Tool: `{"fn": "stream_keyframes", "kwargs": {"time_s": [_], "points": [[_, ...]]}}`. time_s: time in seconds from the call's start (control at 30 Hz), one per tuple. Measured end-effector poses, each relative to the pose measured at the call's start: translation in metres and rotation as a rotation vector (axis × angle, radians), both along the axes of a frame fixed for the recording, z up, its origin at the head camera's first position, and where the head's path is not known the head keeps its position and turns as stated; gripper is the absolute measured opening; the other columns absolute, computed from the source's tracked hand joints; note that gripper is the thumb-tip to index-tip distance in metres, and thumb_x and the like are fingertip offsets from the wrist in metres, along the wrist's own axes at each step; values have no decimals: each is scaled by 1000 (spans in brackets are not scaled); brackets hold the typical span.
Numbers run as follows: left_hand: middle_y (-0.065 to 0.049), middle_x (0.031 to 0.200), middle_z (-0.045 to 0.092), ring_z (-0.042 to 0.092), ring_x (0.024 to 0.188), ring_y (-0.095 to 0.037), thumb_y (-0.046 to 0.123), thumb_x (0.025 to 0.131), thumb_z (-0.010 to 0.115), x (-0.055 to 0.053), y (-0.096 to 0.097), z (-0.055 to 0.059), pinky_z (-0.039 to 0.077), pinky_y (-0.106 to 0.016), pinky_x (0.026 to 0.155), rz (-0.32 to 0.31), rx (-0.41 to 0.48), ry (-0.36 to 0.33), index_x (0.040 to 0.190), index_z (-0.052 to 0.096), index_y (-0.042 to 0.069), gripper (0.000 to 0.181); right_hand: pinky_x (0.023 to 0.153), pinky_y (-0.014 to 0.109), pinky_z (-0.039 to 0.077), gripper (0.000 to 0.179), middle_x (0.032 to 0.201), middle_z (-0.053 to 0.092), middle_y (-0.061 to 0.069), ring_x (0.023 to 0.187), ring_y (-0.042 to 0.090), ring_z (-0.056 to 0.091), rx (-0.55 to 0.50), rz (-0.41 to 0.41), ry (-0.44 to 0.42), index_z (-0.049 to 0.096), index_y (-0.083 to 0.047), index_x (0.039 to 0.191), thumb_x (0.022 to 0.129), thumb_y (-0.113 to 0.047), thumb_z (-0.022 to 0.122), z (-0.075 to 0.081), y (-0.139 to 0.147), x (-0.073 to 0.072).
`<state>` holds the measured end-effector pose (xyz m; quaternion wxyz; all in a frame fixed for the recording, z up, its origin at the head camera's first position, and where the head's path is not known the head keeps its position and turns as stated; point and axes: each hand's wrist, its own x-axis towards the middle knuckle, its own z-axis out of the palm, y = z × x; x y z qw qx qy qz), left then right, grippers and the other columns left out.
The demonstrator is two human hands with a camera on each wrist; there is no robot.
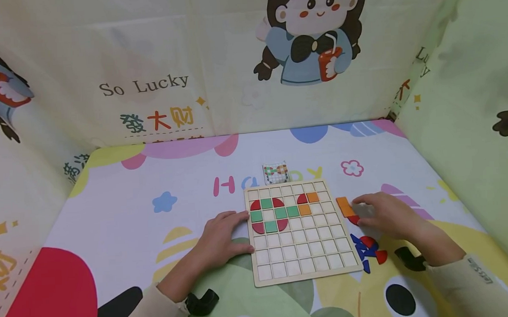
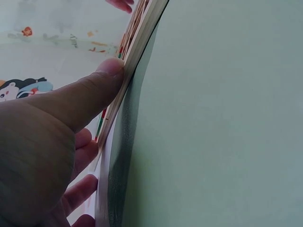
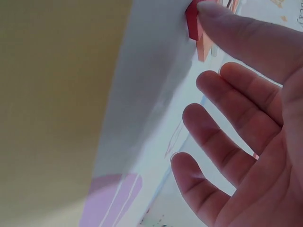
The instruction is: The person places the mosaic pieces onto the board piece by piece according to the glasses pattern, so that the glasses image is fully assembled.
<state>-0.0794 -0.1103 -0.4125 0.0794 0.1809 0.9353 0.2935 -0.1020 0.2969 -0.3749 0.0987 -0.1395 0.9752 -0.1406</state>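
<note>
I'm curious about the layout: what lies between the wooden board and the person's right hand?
The head view shows an orange tile, perhaps two, and a red piece between the wooden board and the right hand.

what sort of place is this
Probably a small play corner: cartoon-printed sheets hang around a brightly patterned surface, where a wooden grid board lies beside loose coloured pieces.

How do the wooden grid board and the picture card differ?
The board is much larger than the card. The left hand touches the board; the card lies untouched. The board holds coloured pieces; the card's pattern looks printed. Both show green and orange on a grid.
</note>
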Motion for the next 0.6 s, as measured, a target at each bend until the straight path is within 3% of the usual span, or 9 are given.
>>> {"fn": "stream_keyframes", "kwargs": {"time_s": [0.4,0.6], "points": [[-4,139,57,41,135,-31,41,76,87,0,0,0,32,-57,106,-3,-1,2,141,57,12,77,83,54,53,44,108,68,15,101,38,61,-24,-12,-42,68,-1,118,83,-23,82,-1,1,-1],[-4,139,57,41,135,-31,41,76,86,0,0,0,32,-57,106,-1,-1,2,141,57,12,77,82,52,54,26,100,69,10,94,34,62,-25,7,-16,70,-2,109,85,-11,76,0,0,-4]]}}
